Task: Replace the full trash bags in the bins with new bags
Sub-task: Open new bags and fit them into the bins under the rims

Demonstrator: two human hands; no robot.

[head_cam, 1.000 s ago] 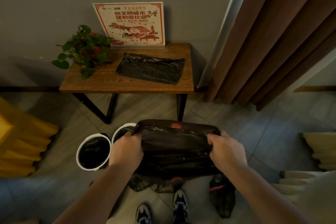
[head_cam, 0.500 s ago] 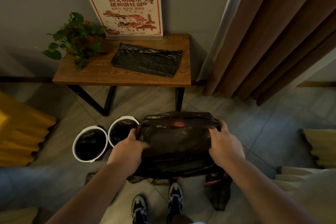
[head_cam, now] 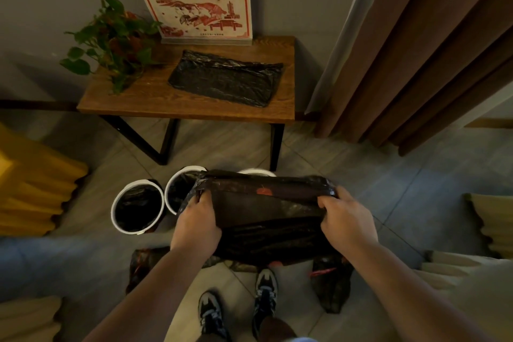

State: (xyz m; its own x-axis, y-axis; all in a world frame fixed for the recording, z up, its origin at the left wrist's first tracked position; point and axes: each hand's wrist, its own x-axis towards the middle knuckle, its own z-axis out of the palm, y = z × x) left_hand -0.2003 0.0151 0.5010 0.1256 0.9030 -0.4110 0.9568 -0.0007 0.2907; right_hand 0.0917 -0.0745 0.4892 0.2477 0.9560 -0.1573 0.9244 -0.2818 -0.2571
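I hold a black trash bag (head_cam: 266,214) stretched wide between both hands above the floor. My left hand (head_cam: 197,223) grips its left edge and my right hand (head_cam: 345,221) grips its right edge. Below and behind it stand white round bins: the left bin (head_cam: 136,205) and the middle bin (head_cam: 179,189) are both lined with black bags. A third bin's rim (head_cam: 256,172) peeks out behind the held bag. A folded stack of black bags (head_cam: 224,80) lies on the wooden table (head_cam: 138,100).
Filled dark bags lie on the floor by my shoes at the left (head_cam: 144,264) and right (head_cam: 330,286). A potted plant (head_cam: 111,39) and a red-and-white sign (head_cam: 194,0) stand on the table. Brown curtains (head_cam: 416,50) hang right; yellow cushions (head_cam: 30,189) sit left.
The view has tipped downward and closer. My hands have pulled the bag's opening a little wider apart, still over the bins.
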